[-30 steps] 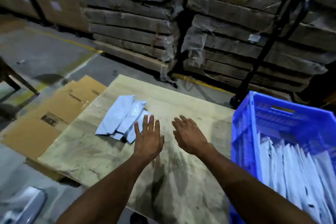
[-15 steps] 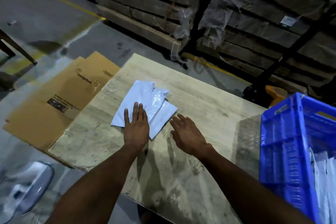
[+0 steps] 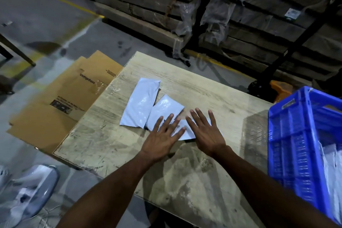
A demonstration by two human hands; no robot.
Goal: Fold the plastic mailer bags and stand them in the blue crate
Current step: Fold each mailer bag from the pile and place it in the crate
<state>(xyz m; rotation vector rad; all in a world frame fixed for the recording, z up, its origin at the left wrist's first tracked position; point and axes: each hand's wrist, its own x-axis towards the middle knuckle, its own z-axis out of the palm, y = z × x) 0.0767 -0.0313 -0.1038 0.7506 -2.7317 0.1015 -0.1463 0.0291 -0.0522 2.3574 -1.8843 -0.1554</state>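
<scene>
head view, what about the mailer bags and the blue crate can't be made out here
- Nearest mailer bag: head view, mostly under the left hand and right hand; its shape and fold are hidden.
- Bags in the blue crate: head view, cut off by the right edge and hidden by the crate wall; their number is unclear.
- Print on the flattened cardboard box: head view, partly covered by the table and too small to read fully.

left hand [image 3: 162,138] flat on mailer bags [image 3: 162,111] | right hand [image 3: 205,131] flat beside | blue crate [image 3: 296,135] right
</scene>
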